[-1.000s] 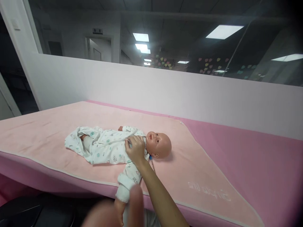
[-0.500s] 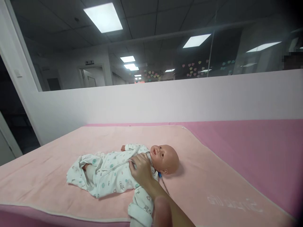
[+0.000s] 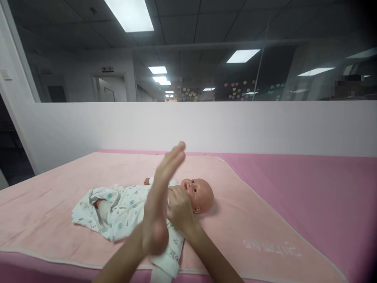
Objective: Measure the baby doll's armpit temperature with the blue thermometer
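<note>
A bald baby doll (image 3: 203, 194) lies on its back, head to the right, dressed in a white printed romper (image 3: 120, 220). My left hand (image 3: 159, 200) is raised in front of the doll's chest, blurred, with its fingers stretched upward and holding nothing. Just behind it, my right hand (image 3: 179, 206) rests at the doll's collar with its fingers curled in and closed. Whatever lies between those fingertips is hidden. One sleeve (image 3: 171, 251) extends toward me between my forearms, and the far doll hand (image 3: 147, 181) shows beyond the romper.
A peach mat (image 3: 250, 220) with white lettering lies under the doll, over a pink padded surface (image 3: 324, 196). Behind it runs a low white wall (image 3: 235, 125) with a window above. Heart stickers (image 3: 235, 90) dot the glass, and a blurred-out shape shows at far right.
My left hand has come up from below into view, open, across the doll's chest. My right hand's fingers have bunched up near the collar. The view has shifted slightly.
</note>
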### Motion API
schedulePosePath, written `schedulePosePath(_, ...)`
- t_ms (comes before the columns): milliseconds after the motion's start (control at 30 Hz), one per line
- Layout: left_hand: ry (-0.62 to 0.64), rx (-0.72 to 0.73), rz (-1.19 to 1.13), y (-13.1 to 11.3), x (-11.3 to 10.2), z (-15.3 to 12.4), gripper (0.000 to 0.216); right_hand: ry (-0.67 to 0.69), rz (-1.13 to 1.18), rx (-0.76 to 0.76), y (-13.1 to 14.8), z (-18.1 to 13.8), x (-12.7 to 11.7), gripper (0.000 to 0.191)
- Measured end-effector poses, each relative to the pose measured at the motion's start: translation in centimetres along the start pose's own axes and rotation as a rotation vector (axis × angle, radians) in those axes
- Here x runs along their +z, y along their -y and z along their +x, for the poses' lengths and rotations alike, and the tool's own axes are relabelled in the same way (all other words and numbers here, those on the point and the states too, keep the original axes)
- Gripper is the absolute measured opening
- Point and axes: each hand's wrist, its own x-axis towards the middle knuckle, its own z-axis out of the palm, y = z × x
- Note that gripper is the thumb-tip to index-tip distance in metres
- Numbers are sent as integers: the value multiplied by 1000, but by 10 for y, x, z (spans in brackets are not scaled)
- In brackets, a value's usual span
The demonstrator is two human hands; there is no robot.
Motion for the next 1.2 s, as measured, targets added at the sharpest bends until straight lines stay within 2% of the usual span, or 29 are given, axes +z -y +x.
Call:
schedulePosePath(67,-53,95,-54,-8,-4,27,49,-1,54,82,-6,-10,-22,15)
schedulePosePath(100,-69,118,-73,-4,-2,41,47,-5,79,149,-9,-17,-34,17)
schedulePosePath(167,-8,31,-78,18,5,63,42,46,57,281,-14,-33,-53,20)
schedulePosePath(233,89,-98,48,53,16,73,37,151,-59,361,-18,-50,-65,22)
schedulePosePath(300,222,-155,146,84,24,71,31,240,-194,377,-22,-68,-67,22)
schedulePosePath(367,401,-190,142,103,25,66,31,276,-306,372,-25,-83,-63,20)
schedulePosePath(467,660,-210,20,104,14,60,33,275,-405,391,-27,-99,-54,16)
schedulePosePath(533,725,-189,-46,97,5,59,37,275,-428,437,-26,-104,-53,17)
schedulePosePath(633,668,-186,-80,94,0,58,32,306,-414,552,-22,-100,-65,22)
schedulePosePath(733,535,-264,-105,104,4,57,25,302,-343,651,-15,-84,-85,22)
schedulePosePath(833,317,-379,-229,120,8,59,31,237,-229,645,-8,-57,-104,24)
schedulePosePath(933,154,-516,-415,131,8,61,43,168,-149,566,-3,-25,-106,25)
schedulePosePath(1000,122,-596,-496,133,6,62,49,143,-120,493,-3,-3,-92,25)
schedulePosePath(1067,117,-644,-561,131,4,61,50,164,-131,401,-5,16,-65,22)
schedulePosePath(1200,166,-639,-664,119,2,59,44,474,-330,318,-10,43,4,17)
